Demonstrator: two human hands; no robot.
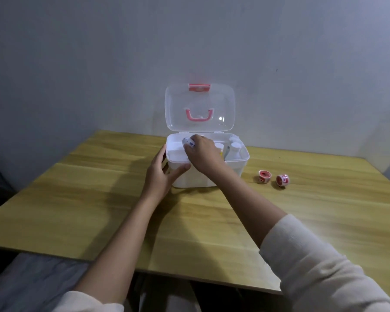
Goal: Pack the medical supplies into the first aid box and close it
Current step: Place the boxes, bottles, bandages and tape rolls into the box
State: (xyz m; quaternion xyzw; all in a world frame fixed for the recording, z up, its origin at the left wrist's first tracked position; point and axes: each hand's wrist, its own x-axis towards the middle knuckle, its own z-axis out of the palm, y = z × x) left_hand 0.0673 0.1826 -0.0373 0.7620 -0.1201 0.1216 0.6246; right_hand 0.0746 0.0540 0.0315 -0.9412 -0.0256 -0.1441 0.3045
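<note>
My right fingers [199, 138] clasp a bottle [188, 144] over the box [212, 177]; left hand [160, 174] grips its corner. A slip could topple the packed bottles [235, 149].

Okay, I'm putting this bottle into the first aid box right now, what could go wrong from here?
1. The right hand holds the white labelled bottle at a slant over the white plastic first aid box. If it lands crooked, it may stop the clear lid from closing.
2. The red-and-white tape rolls lie outside the box on the wooden table. They could roll away or be forgotten.
</note>
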